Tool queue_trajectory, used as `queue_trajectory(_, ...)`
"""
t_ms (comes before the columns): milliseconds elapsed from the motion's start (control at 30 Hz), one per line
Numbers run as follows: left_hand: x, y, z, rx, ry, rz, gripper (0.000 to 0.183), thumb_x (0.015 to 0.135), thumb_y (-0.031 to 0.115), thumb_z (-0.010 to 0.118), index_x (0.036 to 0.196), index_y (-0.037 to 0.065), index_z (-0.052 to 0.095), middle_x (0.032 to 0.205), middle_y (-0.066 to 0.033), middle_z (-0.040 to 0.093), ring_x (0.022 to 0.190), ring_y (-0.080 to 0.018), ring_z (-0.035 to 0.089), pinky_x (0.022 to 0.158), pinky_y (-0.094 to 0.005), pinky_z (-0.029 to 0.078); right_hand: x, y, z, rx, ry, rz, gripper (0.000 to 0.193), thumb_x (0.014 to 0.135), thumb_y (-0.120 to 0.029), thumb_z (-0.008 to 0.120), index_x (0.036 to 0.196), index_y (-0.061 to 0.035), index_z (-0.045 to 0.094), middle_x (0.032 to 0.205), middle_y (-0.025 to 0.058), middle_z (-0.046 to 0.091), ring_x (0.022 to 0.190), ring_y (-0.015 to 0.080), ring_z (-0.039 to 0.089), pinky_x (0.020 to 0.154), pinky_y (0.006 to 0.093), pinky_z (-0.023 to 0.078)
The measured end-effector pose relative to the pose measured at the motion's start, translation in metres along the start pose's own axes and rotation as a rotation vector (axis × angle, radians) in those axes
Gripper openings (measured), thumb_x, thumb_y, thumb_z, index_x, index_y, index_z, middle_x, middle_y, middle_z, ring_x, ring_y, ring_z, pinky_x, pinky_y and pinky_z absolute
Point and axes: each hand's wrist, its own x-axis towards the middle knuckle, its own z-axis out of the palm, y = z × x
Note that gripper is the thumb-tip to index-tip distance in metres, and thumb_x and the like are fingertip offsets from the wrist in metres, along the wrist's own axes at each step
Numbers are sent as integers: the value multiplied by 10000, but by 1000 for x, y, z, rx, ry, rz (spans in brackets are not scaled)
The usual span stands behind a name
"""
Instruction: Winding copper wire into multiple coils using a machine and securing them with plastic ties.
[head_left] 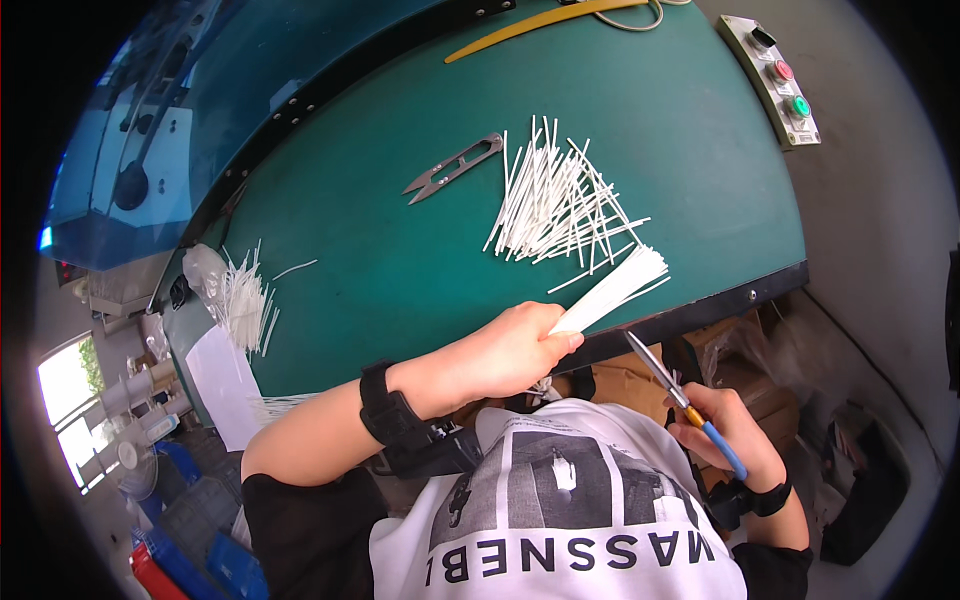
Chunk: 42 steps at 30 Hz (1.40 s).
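My left hand [525, 345] is closed round a bundle of thin white strips [625, 285], gripped at one end, with the other end fanning out over the table's front edge. In my right hand [728, 425], off the front edge of the table, is a pair of scissors [655, 362] with pointed metal blades and a blue and yellow handle. Its blades point toward the bundle and do not touch it. Beyond the bundle, a loose pile of white strips [560, 200] lies on the green table [380, 230]. Metal thread snips [455, 168] rest just left of that pile.
At the left end of the table are more white strips [245, 300], a clear plastic bag [205, 270] and a white sheet [222, 385]. A control box [770, 80] with buttons stands at the far right. A yellow curved strip [530, 25] lies along the back. Cardboard boxes [770, 410] sit below.
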Motion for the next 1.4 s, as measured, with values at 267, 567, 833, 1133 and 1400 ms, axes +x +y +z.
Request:
queue_trajectory(267, -7, 3, -17, -261, -199, -175, 261, 940, 270, 514, 850, 33, 573, 687, 24, 498, 565, -53, 433, 500, -228, 361, 14, 3, 29, -20, -59, -118, 299, 770, -135, 638, 995, 33, 537, 834, 213, 571, 751, 392, 557, 685, 373, 468)
queue_trajectory(567, -5, 9, -21, -221, -232, -236, 205, 966, 230, 470, 849, 66, 505, 677, 60, 399, 531, -13, 319, 453, -181, 286, 23, -2, 43, -12, -36, -93, 350, 789, -146, 623, 1067, 36, 512, 887, 224, 560, 828, 386, 566, 735, 383, 455)
queue_trajectory(833, -4, 6, -21, -241, -234, -195, 209, 970, 234, 459, 858, 66, 513, 688, 50, 413, 538, -13, 335, 460, -174, 293, 40, -27, 58, 59, 20, -95, 343, 813, -146, 618, 1082, 36, 505, 871, 215, 557, 812, 380, 566, 717, 389, 451)
queue_trajectory(1133, 0, 2, -20, -315, -284, -246, 235, 975, 258, 471, 839, 74, 521, 626, 68, 402, 488, -14, 321, 424, -182, 273, 44, -41, 61, 49, 80, -83, 325, 840, -181, 623, 1052, 47, 525, 776, 230, 585, 750, 382, 595, 665, 405, 454)
queue_trajectory(1400, 2, 4, -23, -314, -318, -265, 236, 977, 260, 472, 845, 71, 524, 626, 66, 406, 486, -15, 324, 422, -180, 276, 44, -39, 61, 65, 63, -72, 395, 880, -281, 581, 1045, 72, 521, 772, 240, 580, 744, 393, 592, 662, 415, 453)
